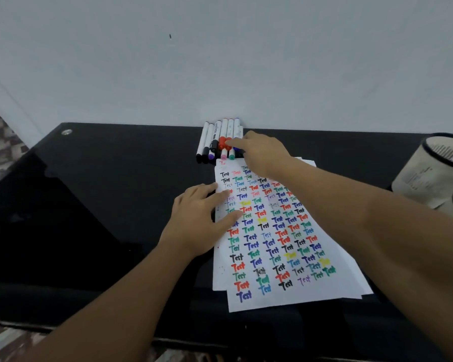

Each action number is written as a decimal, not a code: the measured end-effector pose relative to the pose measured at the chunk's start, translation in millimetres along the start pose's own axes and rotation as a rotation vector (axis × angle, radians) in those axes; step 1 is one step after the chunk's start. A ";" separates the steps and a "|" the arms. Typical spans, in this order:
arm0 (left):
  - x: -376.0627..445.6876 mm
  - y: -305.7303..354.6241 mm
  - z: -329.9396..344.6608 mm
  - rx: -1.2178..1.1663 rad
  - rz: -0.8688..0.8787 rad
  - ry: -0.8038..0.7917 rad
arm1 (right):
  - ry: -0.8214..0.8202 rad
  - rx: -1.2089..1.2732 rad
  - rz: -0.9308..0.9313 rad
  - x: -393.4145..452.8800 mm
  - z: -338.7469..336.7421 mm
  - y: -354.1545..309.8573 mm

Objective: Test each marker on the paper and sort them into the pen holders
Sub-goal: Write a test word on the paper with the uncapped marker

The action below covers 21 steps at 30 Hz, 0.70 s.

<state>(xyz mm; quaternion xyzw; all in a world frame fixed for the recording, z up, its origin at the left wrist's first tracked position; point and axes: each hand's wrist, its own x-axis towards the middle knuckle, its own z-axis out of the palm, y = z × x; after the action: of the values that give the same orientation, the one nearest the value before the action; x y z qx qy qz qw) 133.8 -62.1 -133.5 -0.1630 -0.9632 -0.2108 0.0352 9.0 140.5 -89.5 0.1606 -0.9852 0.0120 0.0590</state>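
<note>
Markers [221, 139], long and round with white bodies and bright caps, lie side by side at the back of the shiny black worktop [89, 205]. Right hand [262, 152] touches a red cap with loose fingers, gripping nothing. Left hand [202, 220] lies flat and open on the thin white paper [272, 244]. Round pen holders [429, 171] stand far right.

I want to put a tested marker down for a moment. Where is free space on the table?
Bare black table lies left of the left hand, and between the paper and the pen holder. Crowded: the markers by the wall, under the right hand.
</note>
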 end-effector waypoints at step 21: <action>-0.9 1.9 -0.7 -0.008 0.003 0.013 | 0.556 0.236 -0.059 -15.8 -5.7 2.9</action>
<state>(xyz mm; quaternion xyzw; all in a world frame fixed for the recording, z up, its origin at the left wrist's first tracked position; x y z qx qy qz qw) 135.3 -61.1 -132.3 -0.1630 -0.9618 -0.2159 0.0412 23.6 148.5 -85.8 0.1856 -0.9179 0.1681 0.3077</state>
